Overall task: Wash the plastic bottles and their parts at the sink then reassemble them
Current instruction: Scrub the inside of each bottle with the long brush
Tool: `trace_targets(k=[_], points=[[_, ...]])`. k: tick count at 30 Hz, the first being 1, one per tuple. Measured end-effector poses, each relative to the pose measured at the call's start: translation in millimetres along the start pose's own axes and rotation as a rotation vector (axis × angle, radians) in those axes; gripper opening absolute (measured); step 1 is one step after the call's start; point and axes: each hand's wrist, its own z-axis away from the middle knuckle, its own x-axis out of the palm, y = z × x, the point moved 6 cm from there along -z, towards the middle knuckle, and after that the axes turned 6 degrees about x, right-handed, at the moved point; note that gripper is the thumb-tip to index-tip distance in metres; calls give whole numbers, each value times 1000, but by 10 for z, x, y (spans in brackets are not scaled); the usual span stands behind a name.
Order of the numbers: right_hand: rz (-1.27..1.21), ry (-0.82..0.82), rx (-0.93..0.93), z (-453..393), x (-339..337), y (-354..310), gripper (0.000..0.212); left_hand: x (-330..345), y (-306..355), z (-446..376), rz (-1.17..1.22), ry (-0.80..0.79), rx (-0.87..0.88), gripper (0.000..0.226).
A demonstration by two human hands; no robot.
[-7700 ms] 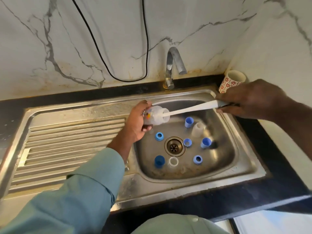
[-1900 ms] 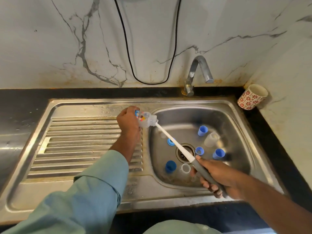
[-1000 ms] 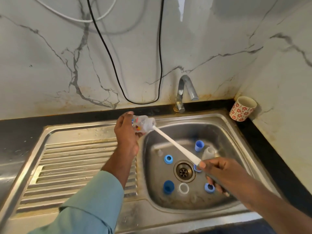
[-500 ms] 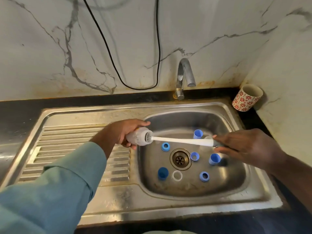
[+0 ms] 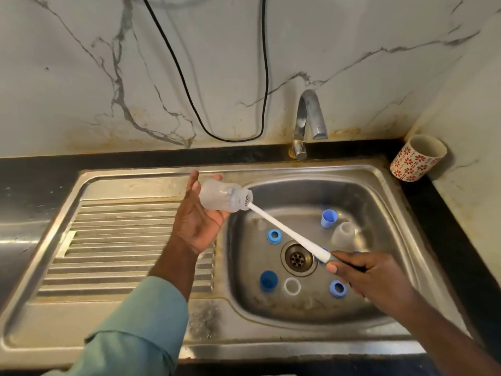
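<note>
Fingers of the left hand (image 5: 199, 221) cradle a small clear bottle (image 5: 223, 199) from below and behind, palm up, the grasp loose, not clamped; the bottle lies on its side over the sink's left rim, mouth facing four o'clock. The right hand (image 5: 371, 275) is curled round the grey grip of a bottle brush (image 5: 287, 233), whose white shaft runs up toward ten o'clock and whose bristles sit just inside the bottle's mouth.

Judging by its look, the bottle is light, thin-walled plastic, fairly stiff but slick when wet; a loose cradle could let it spin or slide off as the brush pushes in. Wrapping the body mid-way, thumb across the top, seems the safest hold.

In the sink (image 5: 390, 202), around the drain (image 5: 298, 257), lie the other parts: a blue ring (image 5: 274, 236) at ten o'clock, a blue cap (image 5: 328, 218) at one o'clock, a cloudy clear cup (image 5: 344, 234) at two, a dark blue cap (image 5: 268, 280) at seven, a white ring (image 5: 292, 286) at six, another blue ring (image 5: 338, 289) at five. The tap (image 5: 309, 118) stands at twelve, not running; a patterned mug (image 5: 417, 157) sits on the counter at two o'clock. Nothing blocks the brush stroke.
</note>
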Motion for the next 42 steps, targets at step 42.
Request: trace_targets(k=[42], points=[[566, 437, -279, -637, -254, 233, 35, 219, -472, 156, -318, 640, -246, 57]])
